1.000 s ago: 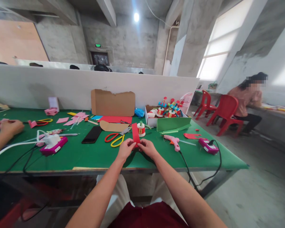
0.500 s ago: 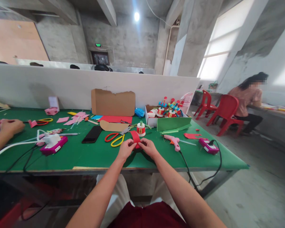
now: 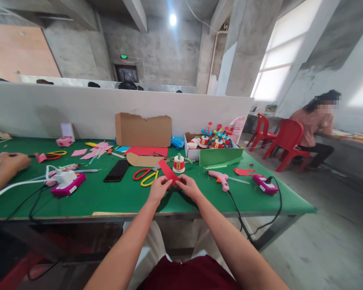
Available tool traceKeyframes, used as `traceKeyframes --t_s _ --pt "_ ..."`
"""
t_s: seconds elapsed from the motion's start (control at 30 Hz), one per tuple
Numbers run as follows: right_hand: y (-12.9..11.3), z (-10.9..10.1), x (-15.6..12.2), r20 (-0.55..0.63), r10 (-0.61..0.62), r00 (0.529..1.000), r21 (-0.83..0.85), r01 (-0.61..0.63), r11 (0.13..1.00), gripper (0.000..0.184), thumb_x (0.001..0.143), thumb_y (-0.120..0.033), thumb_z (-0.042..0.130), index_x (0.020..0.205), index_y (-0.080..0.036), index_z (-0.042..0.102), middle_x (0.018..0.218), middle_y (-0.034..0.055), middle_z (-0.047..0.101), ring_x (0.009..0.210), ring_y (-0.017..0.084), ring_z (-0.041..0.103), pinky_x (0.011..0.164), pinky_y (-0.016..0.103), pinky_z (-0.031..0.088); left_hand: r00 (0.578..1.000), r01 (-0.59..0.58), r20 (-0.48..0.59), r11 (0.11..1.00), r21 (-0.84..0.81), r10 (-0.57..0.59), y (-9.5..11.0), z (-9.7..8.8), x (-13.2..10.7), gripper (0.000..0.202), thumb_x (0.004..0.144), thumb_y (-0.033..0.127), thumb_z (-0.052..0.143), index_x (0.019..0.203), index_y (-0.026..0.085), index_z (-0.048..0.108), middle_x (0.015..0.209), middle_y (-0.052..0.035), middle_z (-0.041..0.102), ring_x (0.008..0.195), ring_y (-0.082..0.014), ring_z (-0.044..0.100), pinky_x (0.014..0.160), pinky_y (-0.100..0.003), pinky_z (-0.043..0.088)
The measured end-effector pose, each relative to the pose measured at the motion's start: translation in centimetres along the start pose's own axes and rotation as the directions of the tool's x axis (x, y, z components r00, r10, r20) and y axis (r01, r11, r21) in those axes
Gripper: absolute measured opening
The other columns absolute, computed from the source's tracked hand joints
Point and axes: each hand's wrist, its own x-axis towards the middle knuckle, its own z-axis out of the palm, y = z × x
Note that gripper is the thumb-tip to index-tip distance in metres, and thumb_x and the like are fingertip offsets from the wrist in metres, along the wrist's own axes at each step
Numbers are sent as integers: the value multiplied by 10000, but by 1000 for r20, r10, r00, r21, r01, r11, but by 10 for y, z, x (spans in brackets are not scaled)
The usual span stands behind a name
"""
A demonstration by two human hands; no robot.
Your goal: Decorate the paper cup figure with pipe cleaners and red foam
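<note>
A strip of red paper [image 3: 168,170] is pinched between my two hands above the green table. My left hand [image 3: 159,188] grips its lower left side, thumb and fingers closed. My right hand [image 3: 186,187] pinches the lower right end. Just beyond them stands a small red-and-white paper cup figure [image 3: 178,164] with green coiled pieces on its top and sides. Scissors [image 3: 146,176] with one red and one yellow handle lie left of the strip, their blades pointing toward the cup.
A black phone [image 3: 116,170] lies left of the scissors. To the right are a pink glue gun [image 3: 220,179] and a purple power strip [image 3: 265,185]. A box [image 3: 220,156] of finished figures stands behind. Another person's hand [image 3: 15,163] works at far left.
The red strip has straightened and tilted, its upper end swinging to the left. Both hands keep hold of it and have barely moved.
</note>
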Motion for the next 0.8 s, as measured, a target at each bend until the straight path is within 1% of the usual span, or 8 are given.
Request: traceKeyframes --t_s 0.17,0.27,0.43,0.63,0.8 --pt "1 0 0 29 8 1000 44 -10 999 319 640 -420 730 762 -212 522 649 -55 577 581 111 524 577 250 412 1000 9 -10 1000 -16 -9 0 0 0 400 551 524 705 552 183 498 510 27 524 525 -120 485 536 -245 388" --pt "2 0 0 9 4 1000 54 -4 999 333 631 -424 740 758 -214 515 634 -60 575 553 104 517 573 251 414 1000 17 0 1000 -9 -17 0 0 1 395 551 514 705 543 182 491 502 29 522 519 -114 475 532 -242 383" --pt "2 -1 0 -18 17 1000 44 -17 999 355 619 -410 757 820 -221 533 610 -57 607 550 118 552 590 262 435 999 39 -14 999 -3 -39 0 0 1 408 526 500 713 514 185 454 475 36 505 509 -113 477 520 -237 386" --pt "0 -1 0 -68 30 997 27 -28 999 322 644 -461 728 707 -204 544 568 -50 583 520 110 520 567 261 424 999 34 -11 998 -45 -35 3 0 0 376 524 483 715 532 177 496 496 37 517 510 -106 483 533 -241 414" --pt "-1 0 1 -94 35 995 15 -34 999 316 643 -472 718 694 -201 562 551 -53 574 511 108 511 566 261 428 999 43 -19 997 -60 -44 3 0 0 361 526 468 722 537 172 515 495 31 533 509 -106 483 531 -239 413"
